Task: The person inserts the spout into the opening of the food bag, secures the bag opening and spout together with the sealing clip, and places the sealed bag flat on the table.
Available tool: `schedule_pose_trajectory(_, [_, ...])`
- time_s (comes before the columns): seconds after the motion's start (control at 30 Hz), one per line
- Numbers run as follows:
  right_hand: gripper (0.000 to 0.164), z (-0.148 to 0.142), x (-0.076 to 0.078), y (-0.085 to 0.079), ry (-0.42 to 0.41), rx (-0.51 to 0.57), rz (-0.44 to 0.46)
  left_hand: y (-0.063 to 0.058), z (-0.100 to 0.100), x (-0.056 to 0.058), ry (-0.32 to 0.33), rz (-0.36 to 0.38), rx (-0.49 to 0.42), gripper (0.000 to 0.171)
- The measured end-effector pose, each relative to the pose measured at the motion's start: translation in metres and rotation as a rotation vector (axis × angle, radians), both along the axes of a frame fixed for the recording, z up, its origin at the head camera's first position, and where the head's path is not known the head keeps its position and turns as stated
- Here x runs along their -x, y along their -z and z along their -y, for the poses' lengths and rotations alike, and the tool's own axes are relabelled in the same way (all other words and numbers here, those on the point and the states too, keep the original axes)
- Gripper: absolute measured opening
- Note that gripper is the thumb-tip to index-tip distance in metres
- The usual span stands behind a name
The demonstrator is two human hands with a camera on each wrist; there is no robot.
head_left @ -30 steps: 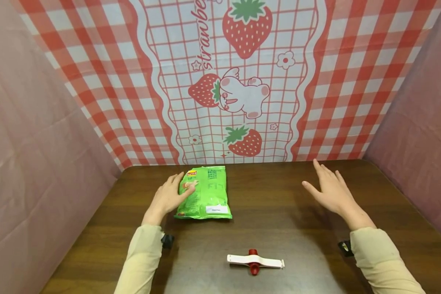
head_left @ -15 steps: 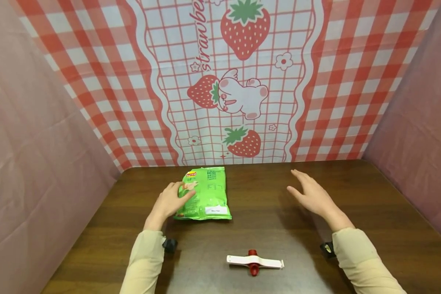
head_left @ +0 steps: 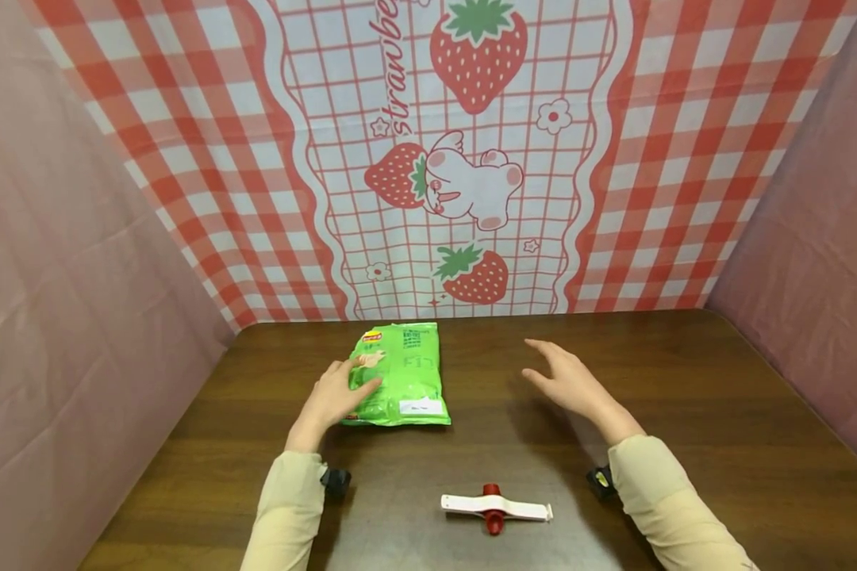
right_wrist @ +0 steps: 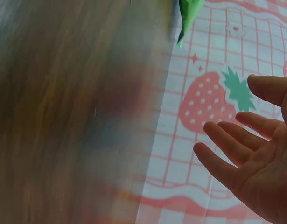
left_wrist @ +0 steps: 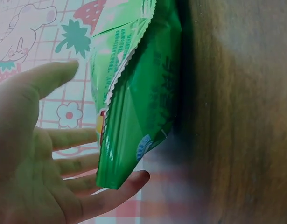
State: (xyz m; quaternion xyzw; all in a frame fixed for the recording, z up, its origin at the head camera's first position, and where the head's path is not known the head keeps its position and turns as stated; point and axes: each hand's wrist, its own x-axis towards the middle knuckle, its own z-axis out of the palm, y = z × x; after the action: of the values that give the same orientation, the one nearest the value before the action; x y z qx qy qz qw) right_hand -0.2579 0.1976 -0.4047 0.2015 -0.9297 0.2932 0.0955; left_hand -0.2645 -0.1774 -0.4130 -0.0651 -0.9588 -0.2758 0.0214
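A bright green snack bag (head_left: 407, 373) lies on the brown wooden table, left of the middle, with a white label near its front edge. My left hand (head_left: 332, 396) is at the bag's left side, fingers spread and thumb overlapping its face in the head view. In the left wrist view the bag's crimped end (left_wrist: 115, 154) stands beside the spread fingers. My right hand (head_left: 566, 382) hovers over the table to the right of the bag, fingers extended with nothing in them. In the right wrist view only a corner of the bag (right_wrist: 187, 18) shows, well apart from that hand.
Near the front of the table (head_left: 728, 381) lies a white strap-like strip (head_left: 464, 503) crossing a small red piece (head_left: 494, 522). A strawberry-print cloth (head_left: 428, 262) hangs behind the table. Pink cloth (head_left: 100, 317) closes off both sides.
My right hand has moved steadily left towards the bag. My left hand has shifted slightly nearer to me along the bag's left side. The bag and the strip have stayed put.
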Motion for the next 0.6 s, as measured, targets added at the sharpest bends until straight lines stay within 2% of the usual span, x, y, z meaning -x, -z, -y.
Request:
schedule_pose_trajectory(0.43, [0.048,0.033,0.004,0.012,-0.076,0.072,0.063,0.004,-0.001,0.0,-0.019,-0.003,0.001,0.069])
schedule_pose_trajectory(0.6, [0.047,0.043,0.004,0.017,-0.088,0.04,0.071,0.006,-0.001,-0.003,-0.024,0.002,-0.013,0.066])
